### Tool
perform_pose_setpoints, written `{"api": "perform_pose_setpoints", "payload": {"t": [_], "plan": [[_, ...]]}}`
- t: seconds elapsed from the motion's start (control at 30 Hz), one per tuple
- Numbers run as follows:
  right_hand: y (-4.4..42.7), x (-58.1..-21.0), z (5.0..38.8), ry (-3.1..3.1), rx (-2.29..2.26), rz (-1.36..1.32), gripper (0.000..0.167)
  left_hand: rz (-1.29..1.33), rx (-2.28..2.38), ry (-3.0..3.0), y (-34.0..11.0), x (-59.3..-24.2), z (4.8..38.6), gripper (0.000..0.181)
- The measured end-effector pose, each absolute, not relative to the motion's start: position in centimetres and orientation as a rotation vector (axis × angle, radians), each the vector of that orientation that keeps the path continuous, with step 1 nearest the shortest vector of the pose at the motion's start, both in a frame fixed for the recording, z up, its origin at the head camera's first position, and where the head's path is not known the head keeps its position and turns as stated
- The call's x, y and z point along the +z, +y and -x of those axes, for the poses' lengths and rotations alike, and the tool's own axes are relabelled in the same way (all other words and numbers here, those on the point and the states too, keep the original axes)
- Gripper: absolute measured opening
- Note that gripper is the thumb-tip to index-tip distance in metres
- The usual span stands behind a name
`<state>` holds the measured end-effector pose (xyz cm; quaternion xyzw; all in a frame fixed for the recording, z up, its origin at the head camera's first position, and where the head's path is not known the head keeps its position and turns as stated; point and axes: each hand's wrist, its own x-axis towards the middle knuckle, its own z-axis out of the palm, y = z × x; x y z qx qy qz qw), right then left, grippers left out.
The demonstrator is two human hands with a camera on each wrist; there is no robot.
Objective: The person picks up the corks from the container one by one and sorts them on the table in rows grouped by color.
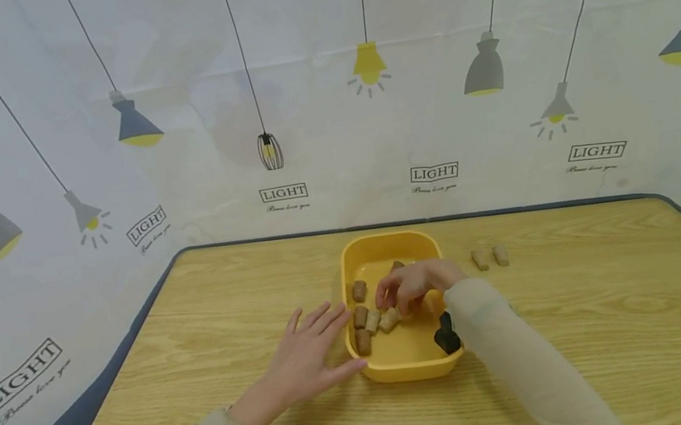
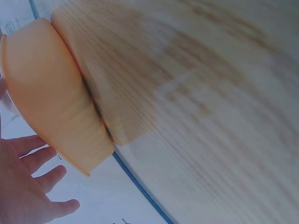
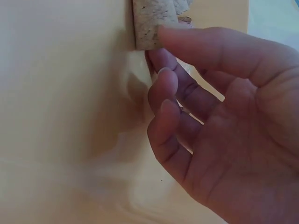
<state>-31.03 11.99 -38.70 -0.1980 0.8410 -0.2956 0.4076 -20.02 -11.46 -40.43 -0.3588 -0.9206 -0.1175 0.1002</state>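
Note:
A yellow plastic bin (image 1: 416, 368) stands on the table with several cork stoppers inside, some brown, some light tan. My right hand (image 1: 411, 287) reaches into the bin. In the right wrist view its thumb and index finger pinch a light tan cork stopper (image 3: 152, 23), while the other fingers curl loosely. Brown cork stoppers (image 1: 363, 343) lie along the bin's left side, next to a tan one (image 1: 373, 322). My left hand (image 1: 307, 355) has its fingers spread and straight, touching the left rim of the bin; in the left wrist view its fingertips (image 2: 32, 140) are at the rim.
Two light tan cork stoppers (image 1: 490, 257) stand on the wooden table (image 1: 605, 318) to the right of the bin. A black device (image 1: 448, 338) sits by the right wrist, overlapping the bin's corner. Behind the table hangs a lamp-printed cloth (image 1: 320, 94).

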Motion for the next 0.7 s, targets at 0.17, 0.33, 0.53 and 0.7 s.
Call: {"api": "perform_pose_setpoints", "payload": {"t": [0.17, 0.33, 0.53, 0.7], "plan": [[12.0, -38.9, 31.1, 2.116, -0.764, 0.487, 0.034, 1.061, -0.342, -2.714, -11.4, -40.3, 19.9, 0.077], [12.1, -38.7, 31.2, 2.115, -0.819, 0.505, 0.033, 1.055, -0.315, -2.723, -11.4, -40.3, 19.9, 0.077], [12.4, -37.7, 31.5, 2.045, -1.037, 0.491, 0.031, 1.048, -0.313, -2.732, -11.4, -40.3, 19.9, 0.076], [12.9, -36.6, 31.8, 2.079, -1.141, 0.606, 0.034, 1.047, -0.319, -2.747, -11.4, -40.2, 19.9, 0.077]]}}
